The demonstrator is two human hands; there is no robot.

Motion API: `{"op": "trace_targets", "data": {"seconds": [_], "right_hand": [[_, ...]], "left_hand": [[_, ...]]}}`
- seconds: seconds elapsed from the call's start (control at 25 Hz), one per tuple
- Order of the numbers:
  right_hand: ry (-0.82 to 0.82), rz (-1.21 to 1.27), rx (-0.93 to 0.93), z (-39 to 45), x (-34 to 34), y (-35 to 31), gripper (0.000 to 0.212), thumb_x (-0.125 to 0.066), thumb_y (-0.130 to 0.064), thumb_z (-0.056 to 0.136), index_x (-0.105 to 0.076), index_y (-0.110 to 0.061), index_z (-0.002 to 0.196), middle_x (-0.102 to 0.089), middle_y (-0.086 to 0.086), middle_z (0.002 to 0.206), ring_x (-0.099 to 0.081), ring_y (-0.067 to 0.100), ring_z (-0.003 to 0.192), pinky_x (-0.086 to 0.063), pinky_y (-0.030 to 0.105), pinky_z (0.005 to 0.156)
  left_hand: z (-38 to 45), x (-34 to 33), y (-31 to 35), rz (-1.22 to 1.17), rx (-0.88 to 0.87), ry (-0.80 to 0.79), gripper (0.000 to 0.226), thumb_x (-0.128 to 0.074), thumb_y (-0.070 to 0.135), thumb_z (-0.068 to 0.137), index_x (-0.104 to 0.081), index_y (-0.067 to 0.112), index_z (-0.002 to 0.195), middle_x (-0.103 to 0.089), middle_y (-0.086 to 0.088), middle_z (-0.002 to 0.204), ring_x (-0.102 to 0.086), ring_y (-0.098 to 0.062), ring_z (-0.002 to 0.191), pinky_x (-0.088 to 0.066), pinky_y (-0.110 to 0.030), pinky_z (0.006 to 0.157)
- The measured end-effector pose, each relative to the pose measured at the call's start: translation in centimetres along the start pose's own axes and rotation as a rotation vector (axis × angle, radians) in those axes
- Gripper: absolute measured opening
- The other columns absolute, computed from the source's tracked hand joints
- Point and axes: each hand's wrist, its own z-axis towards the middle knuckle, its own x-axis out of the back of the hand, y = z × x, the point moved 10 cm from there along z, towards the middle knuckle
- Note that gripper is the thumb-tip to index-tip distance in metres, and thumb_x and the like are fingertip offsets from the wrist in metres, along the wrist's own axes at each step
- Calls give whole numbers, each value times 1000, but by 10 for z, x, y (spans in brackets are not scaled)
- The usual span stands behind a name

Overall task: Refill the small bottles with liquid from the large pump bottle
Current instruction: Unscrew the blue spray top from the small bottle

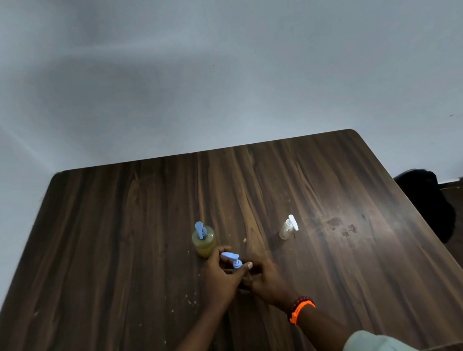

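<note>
Hands meet at the near middle of the dark brown wood-grain worktop (117, 244), both wrapped around a small bottle with a light blue pump head (231, 258). The left hand (221, 276) comes in from the lower left, its fingers (223, 254) curled up against the blue pump top and thumb reaching across the collar, closed on the pump. The right hand (265, 279) comes from the lower right with fingers folded around the lower part of the same bottle, whose body is almost wholly hidden between the two hands, so its fill level cannot be told. A dark red bead bracelet (300, 302) and a bright orange braided band (300, 312) sit on the right wrist, and pale green sleeves (376, 346) show at the bottom edge.

Just beyond the left hand, nearly touching it, stands the large round clear bottle of yellowish liquid with a blue pump (203, 239), upright on the worktop. Well to its right, apart from both hands, stands a small clear bottle with a white pump top (287, 228), upright, looking nearly empty. Small pale crumbs or specks (192, 301) lie scattered on the wood left of the hands, and dull smudges (344, 226) mark the surface to the right of the white-topped bottle. A black object (427, 197), too dark to make out, sits past the worktop's right edge against a plain grey wall (212, 63).
</note>
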Motion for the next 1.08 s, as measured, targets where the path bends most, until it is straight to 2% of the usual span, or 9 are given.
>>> {"op": "trace_targets", "data": {"seconds": [0.12,0.2,0.28,0.4,0.52,0.64,0.8,0.88,1.08], "right_hand": [[16,36,51,1,6,-6,35,-74,-8,94,-70,-4,128,-75,13,122,-72,24,112,-61,43,94],[36,49,46,3,14,-5,35,-74,-14,96,-70,-7,130,-76,13,120,-72,27,112,-60,47,96],[26,74,42,4,14,-3,29,-74,-18,96,-74,-9,124,-79,13,111,-75,28,105,-63,45,87],[7,82,7,0,3,-5,32,-79,-19,92,-73,-8,122,-76,10,111,-75,23,101,-65,41,79],[17,75,56,-1,0,-9,34,-77,-13,92,-72,-9,125,-76,7,117,-73,21,108,-63,45,92],[66,58,28,1,14,-4,32,-76,-16,94,-73,-9,124,-76,13,118,-71,27,111,-59,48,96],[36,15,56,-2,15,-5,27,-73,-30,96,-77,-17,120,-79,4,104,-73,14,95,-60,28,79],[24,-1,62,-3,12,-6,27,-74,-34,95,-77,-21,119,-79,2,101,-72,14,92,-59,29,77],[-20,-113,-15,-7,3,12,52,-89,-38,79,-73,-19,125,-73,2,116,-68,18,106,-57,32,89]], "left_hand": [[-3,-11,3,-78,-13,-132,69,-92,12,79,-59,32,136,-76,11,122,-73,-6,114,-62,-24,92],[-3,-10,6,-111,-23,-137,68,-88,7,84,-58,33,138,-80,10,117,-76,-5,111,-62,-19,87],[-1,-4,9,-114,-18,-73,70,-89,6,82,-57,31,138,-82,5,106,-79,-2,99,-60,-14,80],[-1,2,10,-83,-12,-5,66,-95,13,75,-61,27,129,-78,1,99,-77,-4,90,-60,-13,70],[-1,0,8,-74,-7,-27,59,-96,17,75,-67,24,125,-78,5,110,-76,-8,102,-63,-23,82],[-2,-2,9,-82,-21,-81,41,-92,9,78,-75,27,111,-83,8,103,-78,-5,102,-65,-28,87],[-4,-1,9,-36,-4,-60,32,-92,16,80,-78,28,107,-82,8,97,-77,-5,98,-62,-21,80],[-4,-4,11,-24,-8,-54,27,-90,18,83,-79,21,108,-81,7,101,-76,-7,100,-62,-27,85],[-2,13,31,-175,22,89,15,-86,17,87,-78,26,95,-83,8,87,-80,-6,86,-62,-21,76]]}}
